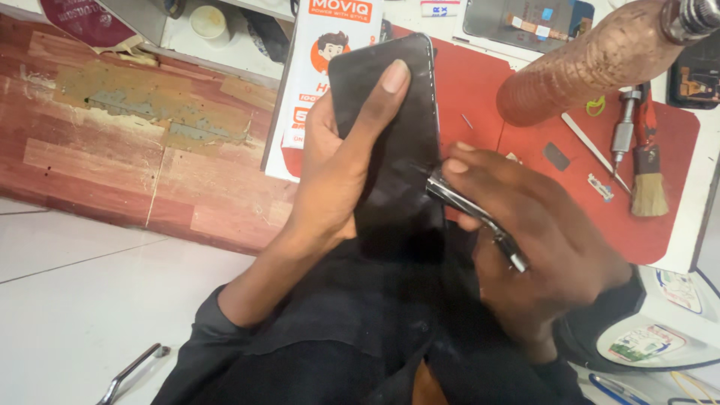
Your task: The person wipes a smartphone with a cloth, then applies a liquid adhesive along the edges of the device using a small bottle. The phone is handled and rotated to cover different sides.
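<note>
Above a lap clothed in black, a dark phone (390, 135) is held upright by the left hand (334, 165), whose fingers are closed around its left edge, with one long finger laid flat across its back. The right hand (525, 225) is closed around metal tweezers (472, 214), whose tips are pressed against the phone's right edge, about halfway down. Just behind the phone, a white and red printed box (315, 82) is seen on the surface. Beyond the right hand, a red mat (660, 217) is spread over the white surface (709, 232), and on it a small brush (649, 180), a screwdriver (622, 135) and a few tiny parts are laid, well apart from the hands. A brown ribbed handle (592, 64) is seen at upper right, close to the camera. To the left, a worn red-brown wooden panel (112, 135) is shown above a pale tiled floor (82, 292).
</note>
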